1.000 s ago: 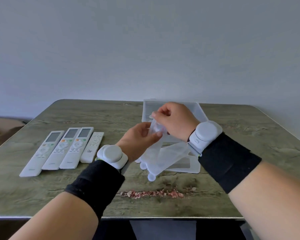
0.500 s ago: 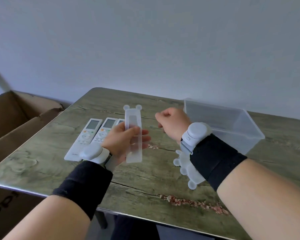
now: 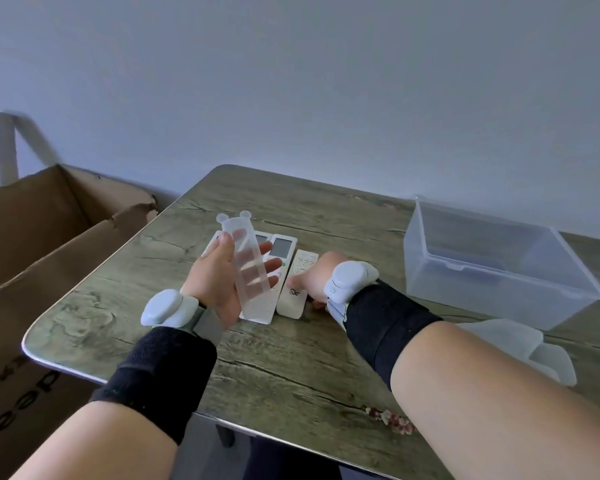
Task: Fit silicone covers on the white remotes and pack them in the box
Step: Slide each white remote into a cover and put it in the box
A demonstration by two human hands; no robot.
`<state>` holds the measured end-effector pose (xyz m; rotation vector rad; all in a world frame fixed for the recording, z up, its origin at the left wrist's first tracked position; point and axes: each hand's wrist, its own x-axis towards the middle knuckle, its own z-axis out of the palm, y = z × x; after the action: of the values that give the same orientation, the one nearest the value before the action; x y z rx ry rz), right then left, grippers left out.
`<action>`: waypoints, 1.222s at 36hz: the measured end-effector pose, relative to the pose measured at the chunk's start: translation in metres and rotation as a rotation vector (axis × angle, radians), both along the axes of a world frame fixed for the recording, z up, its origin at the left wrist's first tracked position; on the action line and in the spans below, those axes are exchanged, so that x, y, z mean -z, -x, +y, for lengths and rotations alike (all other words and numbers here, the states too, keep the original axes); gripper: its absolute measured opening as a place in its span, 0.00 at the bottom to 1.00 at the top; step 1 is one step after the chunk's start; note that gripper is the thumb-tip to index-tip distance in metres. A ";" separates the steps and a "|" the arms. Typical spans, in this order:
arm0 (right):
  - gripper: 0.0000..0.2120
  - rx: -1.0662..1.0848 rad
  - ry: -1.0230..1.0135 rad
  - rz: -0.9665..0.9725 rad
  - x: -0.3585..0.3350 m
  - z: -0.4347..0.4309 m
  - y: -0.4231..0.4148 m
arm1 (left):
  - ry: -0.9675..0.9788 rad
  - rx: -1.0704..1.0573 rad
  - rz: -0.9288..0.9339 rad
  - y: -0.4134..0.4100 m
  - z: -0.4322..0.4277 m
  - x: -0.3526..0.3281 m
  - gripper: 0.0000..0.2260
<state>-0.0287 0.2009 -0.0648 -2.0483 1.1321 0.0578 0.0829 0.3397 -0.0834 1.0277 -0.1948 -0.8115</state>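
While the left hand (image 3: 219, 282) holds a translucent silicone cover (image 3: 248, 268) upright above the table (image 3: 291, 362), thumb on its near face and the fingers spread behind it (visible through the silicone), the right hand (image 3: 312, 282) is curled down onto the small white remote (image 3: 297, 289) at the right end of the row of white remotes (image 3: 281, 258). Whether those fingers actually grip it cannot be told. More covers (image 3: 527, 348) lie beside the clear plastic box (image 3: 499, 268).

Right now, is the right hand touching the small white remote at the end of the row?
Touching. The head view shows the right hand down on the table, fingers gripping the near edge of the small remote, no gap between them.
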 end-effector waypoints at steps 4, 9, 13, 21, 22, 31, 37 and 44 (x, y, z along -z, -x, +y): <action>0.15 0.051 -0.095 -0.024 0.000 -0.001 0.003 | -0.027 0.015 0.000 0.003 -0.007 0.001 0.18; 0.13 0.130 -0.113 -0.036 -0.004 0.003 0.024 | -0.030 0.024 0.016 0.014 -0.017 -0.002 0.19; 0.19 0.184 -0.192 -0.231 -0.009 0.004 0.051 | -0.019 0.037 0.055 0.027 -0.026 -0.005 0.21; 0.12 0.193 -0.101 -0.418 -0.025 -0.015 0.128 | -0.022 0.153 0.087 0.094 -0.069 -0.013 0.21; 0.13 0.161 -0.055 -0.423 -0.026 -0.013 0.130 | -0.022 0.153 0.090 0.096 -0.071 -0.012 0.20; 0.21 0.111 0.200 -0.366 -0.035 -0.022 0.193 | 0.008 0.280 0.154 0.167 -0.106 -0.024 0.21; 0.18 0.131 0.276 -0.353 -0.031 -0.026 0.215 | 0.022 0.368 0.123 0.193 -0.116 -0.033 0.25; 0.23 0.112 0.439 -0.345 -0.025 -0.025 0.230 | 0.076 0.317 0.126 0.217 -0.120 -0.048 0.19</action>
<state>-0.2582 0.1763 -0.0399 -2.2487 1.1027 -0.6266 -0.1343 0.2197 -0.0358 0.8821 -0.2834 -1.1447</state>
